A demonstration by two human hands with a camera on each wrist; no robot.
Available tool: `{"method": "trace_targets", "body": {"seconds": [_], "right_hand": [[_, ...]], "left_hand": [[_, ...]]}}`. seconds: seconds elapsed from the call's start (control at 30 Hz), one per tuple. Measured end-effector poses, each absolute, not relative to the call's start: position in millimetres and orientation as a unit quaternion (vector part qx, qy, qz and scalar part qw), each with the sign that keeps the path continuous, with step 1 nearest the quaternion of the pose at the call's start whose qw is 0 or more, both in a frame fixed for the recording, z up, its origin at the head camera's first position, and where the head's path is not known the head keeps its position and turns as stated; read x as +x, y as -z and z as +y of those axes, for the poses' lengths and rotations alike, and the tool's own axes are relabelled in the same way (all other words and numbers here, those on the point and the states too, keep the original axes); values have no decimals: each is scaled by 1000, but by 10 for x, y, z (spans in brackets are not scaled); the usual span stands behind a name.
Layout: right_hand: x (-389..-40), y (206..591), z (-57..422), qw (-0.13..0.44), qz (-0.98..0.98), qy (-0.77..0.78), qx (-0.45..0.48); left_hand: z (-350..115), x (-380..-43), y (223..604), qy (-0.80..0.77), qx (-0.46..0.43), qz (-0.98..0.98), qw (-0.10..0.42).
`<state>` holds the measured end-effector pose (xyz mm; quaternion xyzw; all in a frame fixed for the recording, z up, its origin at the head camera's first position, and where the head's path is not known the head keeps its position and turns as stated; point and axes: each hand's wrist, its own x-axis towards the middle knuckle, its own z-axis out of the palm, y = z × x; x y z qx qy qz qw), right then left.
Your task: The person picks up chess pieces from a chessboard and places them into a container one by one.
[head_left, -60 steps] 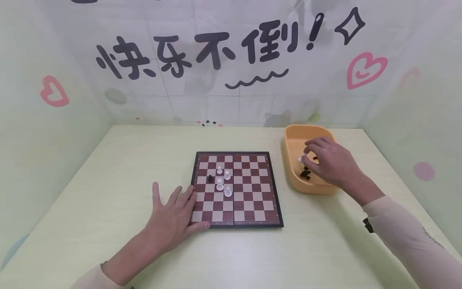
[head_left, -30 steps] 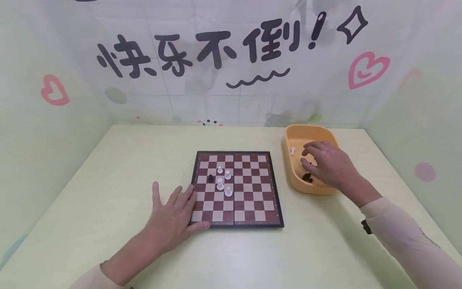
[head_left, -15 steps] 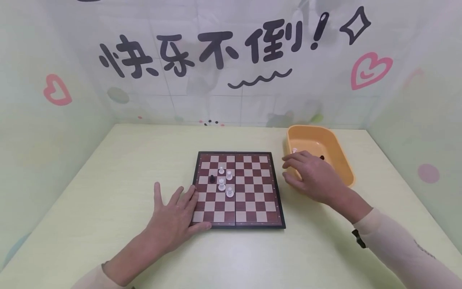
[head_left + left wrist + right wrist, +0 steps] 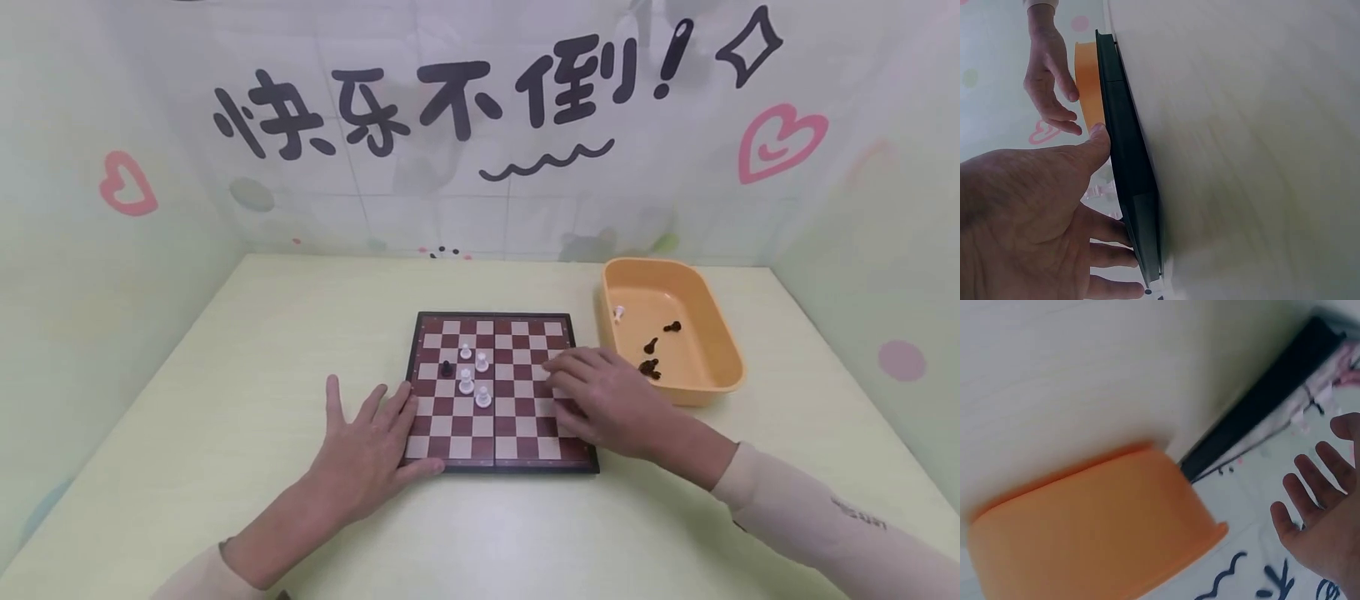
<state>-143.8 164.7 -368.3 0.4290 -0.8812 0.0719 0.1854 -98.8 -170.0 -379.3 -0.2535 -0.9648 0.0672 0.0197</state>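
Note:
A chessboard (image 4: 525,408) lies flat on the table. On its left half stand several white chess pieces (image 4: 466,382) and a black chess piece (image 4: 447,367). My left hand (image 4: 367,458) rests at the board's near-left corner, fingers spread on its left edge and thumb along the near edge; in the left wrist view the thumb (image 4: 1099,139) touches the dark board side (image 4: 1129,137). Over the board's right edge hovers my right hand (image 4: 611,404), its fingers loosely bent. Nothing shows between those fingers (image 4: 1310,487) in the right wrist view.
An orange bin (image 4: 708,333) stands right of the board, behind my right forearm. Inside lie a white chess piece (image 4: 618,313) and several black ones (image 4: 649,368). A printed white backdrop (image 4: 420,208) closes off the table at the back and both sides.
My right hand let go of a white chess piece inside the orange bin, then moved left out of it to the board's right edge. The left hand has stayed on the board.

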Motion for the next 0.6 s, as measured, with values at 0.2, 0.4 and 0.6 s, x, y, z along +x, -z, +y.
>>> {"method": "trace_targets", "body": {"seconds": [0.2,0.4,0.6], "right_hand": [[-1375,3720,1507,178,-882,-59,433],[-1380,3706,1402,148,-884,-75,436],[-1394,3707,1280,134,-890,-63,432]], "left_hand": [[-1686,-1006,3792,-75,-256,-964,19],[-1685,-1020,3784,-80,-256,-963,18],[-1696,-992,3804,-76,-254,-964,23]]}}
